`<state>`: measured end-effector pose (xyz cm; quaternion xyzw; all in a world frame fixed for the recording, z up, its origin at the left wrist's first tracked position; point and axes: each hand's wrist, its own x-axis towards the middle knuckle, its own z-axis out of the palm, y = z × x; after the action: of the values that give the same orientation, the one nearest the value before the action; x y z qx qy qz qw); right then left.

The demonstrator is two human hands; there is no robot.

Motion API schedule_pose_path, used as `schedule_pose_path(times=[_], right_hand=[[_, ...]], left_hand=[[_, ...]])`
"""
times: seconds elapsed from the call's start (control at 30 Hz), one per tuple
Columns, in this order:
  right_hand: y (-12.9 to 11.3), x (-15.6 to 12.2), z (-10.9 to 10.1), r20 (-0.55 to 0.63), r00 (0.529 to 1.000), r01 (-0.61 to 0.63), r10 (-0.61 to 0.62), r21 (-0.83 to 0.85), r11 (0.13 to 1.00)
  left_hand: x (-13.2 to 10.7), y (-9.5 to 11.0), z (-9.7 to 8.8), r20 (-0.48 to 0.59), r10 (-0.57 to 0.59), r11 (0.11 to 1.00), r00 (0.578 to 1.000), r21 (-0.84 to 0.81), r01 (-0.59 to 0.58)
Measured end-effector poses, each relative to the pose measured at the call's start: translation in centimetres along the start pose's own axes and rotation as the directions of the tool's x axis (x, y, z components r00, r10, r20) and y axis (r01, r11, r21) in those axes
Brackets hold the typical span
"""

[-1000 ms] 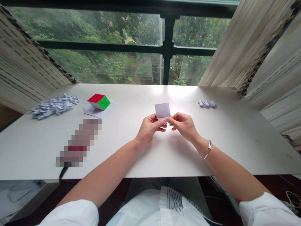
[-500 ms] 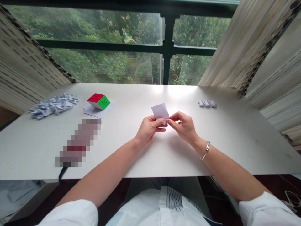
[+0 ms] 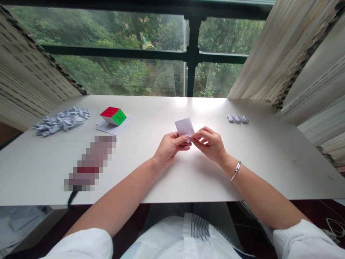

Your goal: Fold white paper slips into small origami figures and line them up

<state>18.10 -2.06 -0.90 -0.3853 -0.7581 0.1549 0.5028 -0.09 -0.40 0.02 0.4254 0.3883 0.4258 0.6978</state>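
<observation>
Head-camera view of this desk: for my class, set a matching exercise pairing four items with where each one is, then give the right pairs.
Items:
1. red-and-green puzzle cube
2. white paper square
3. silver bangle
4. small folded paper pieces

Places:
A. around the right hand's wrist
B. at the right end of the white table
C. on loose white sheets
D. held between the right hand and left hand

Pairs: 1-C, 2-D, 3-A, 4-B

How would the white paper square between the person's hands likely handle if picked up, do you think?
The white paper square looks thin, so probably very light. It stands unsupported above the fingers, suggesting slight stiffness, but would likely crease easily.
</observation>
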Motion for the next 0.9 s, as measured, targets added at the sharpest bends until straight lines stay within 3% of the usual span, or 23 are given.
schedule_pose_path(times=[0.17, 0.37, 0.9], right_hand=[[0.2, 0.0, -0.9, 0.089, 0.984, 0.171, -0.154, -0.231, 0.958], [0.1, 0.2, -1.6, 0.221, 0.960, 0.253, -0.173, -0.418, 0.873], [0.3, 0.2, -1.6, 0.280, 0.934, 0.338, -0.222, -0.491, 0.803]], left_hand=[[0.0, 0.1, -0.1, 0.008, -0.005, 1.000, 1.000, -0.007, 0.005], [0.1, 0.0, -0.1, 0.009, 0.001, 1.000, 1.000, -0.013, -0.001], [0.2, -0.1, -0.2, -0.006, 0.032, 0.999, 0.999, 0.030, -0.032]])
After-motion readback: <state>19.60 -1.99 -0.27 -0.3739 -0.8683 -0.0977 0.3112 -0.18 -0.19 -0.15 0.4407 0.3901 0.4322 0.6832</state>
